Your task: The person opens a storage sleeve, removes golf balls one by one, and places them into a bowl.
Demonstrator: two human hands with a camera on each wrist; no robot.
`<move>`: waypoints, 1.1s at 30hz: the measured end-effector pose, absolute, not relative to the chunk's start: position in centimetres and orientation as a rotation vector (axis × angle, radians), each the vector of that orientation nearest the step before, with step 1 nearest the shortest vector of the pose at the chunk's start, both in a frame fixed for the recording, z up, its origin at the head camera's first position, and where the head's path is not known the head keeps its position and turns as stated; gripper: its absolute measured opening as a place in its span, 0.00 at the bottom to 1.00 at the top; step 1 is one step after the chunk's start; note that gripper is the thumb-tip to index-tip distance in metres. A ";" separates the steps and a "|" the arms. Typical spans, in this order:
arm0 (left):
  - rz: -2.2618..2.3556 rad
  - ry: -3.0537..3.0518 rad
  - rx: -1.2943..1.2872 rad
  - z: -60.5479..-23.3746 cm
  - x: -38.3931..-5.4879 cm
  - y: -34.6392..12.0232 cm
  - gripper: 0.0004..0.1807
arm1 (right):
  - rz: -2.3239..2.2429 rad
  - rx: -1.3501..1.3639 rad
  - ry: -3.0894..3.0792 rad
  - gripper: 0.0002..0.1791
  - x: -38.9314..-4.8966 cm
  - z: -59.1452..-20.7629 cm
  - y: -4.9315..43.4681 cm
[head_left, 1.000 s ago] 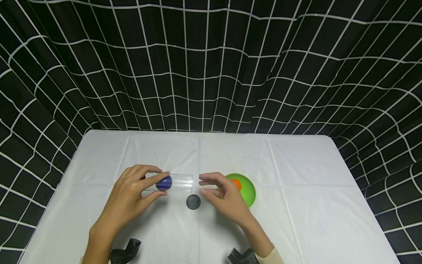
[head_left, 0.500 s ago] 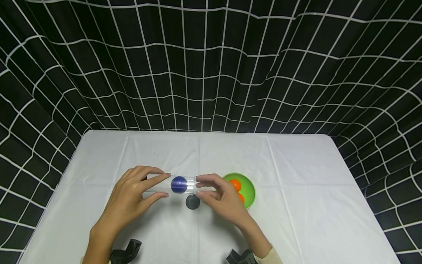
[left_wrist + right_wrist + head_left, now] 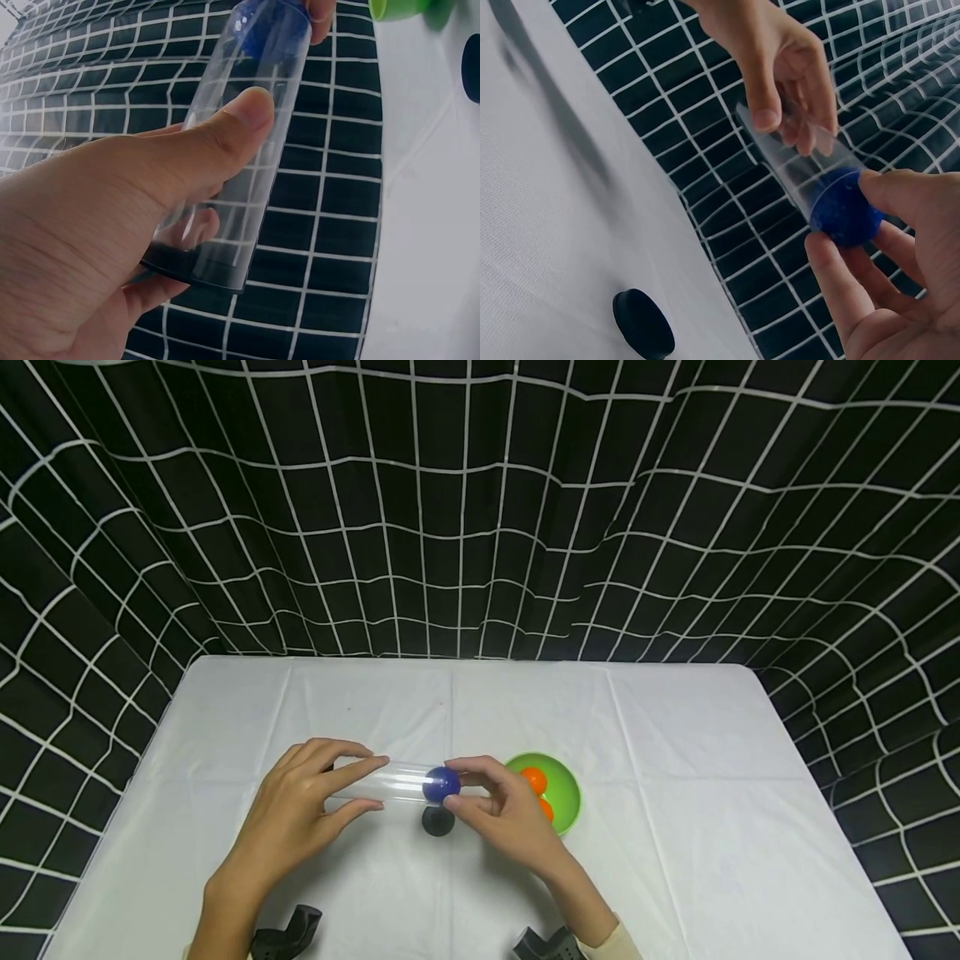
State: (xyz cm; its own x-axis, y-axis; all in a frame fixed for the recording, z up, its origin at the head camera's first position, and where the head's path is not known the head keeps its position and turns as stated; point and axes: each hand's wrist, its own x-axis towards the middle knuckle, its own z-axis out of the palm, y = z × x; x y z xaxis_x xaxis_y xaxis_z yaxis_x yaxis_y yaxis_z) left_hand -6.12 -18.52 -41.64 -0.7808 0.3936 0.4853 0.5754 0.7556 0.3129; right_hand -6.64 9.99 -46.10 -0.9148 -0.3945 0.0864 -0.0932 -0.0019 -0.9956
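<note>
My left hand (image 3: 300,793) grips a clear plastic tube (image 3: 390,782) between thumb and fingers, and the tube lies nearly level above the table. A dark band rings the tube's left end in the left wrist view. At the right end a blue ball (image 3: 847,210) sits partly out of the mouth, the rest of it still inside. The fingers and thumb of my right hand (image 3: 510,810) pinch this ball at the mouth. Below the tube, a round black cap (image 3: 437,821) rests on the white cloth, partly covered by the tube in the head view.
Just right of my right hand stands a green bowl (image 3: 567,793) holding orange balls (image 3: 534,780), partly hidden by that hand. White cloth (image 3: 712,810) covers the table. Behind and at both sides hangs a black curtain (image 3: 450,510) with a white grid.
The blue ball has rolled rightward through the tube, from near my left fingers to the open mouth. My right hand has moved slightly left and now pinches it. The tube tilts slightly down rightward.
</note>
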 end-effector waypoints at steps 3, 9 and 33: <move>-0.645 -2.566 -0.740 -41.7 -6.2 -18.6 0.28 | -2.012 -0.507 2.055 0.24 -6.7 -46.2 10.0; -0.649 -2.571 -0.746 -41.7 -6.2 -18.5 0.28 | -2.044 -0.511 2.021 0.24 -6.6 -46.4 9.9; -0.722 -2.628 -0.679 -42.6 -6.7 -18.8 0.29 | -2.170 -0.541 1.968 0.25 -6.8 -46.3 10.8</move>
State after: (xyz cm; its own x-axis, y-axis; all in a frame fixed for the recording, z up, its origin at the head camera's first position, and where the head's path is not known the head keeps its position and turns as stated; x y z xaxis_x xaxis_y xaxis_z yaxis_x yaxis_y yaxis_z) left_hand -6.74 -18.85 -42.65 -0.8316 0.3560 0.4263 0.5237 0.7581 0.3886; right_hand -6.84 10.83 -46.26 -0.9214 -0.3562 0.1556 -0.1203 -0.1193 -0.9855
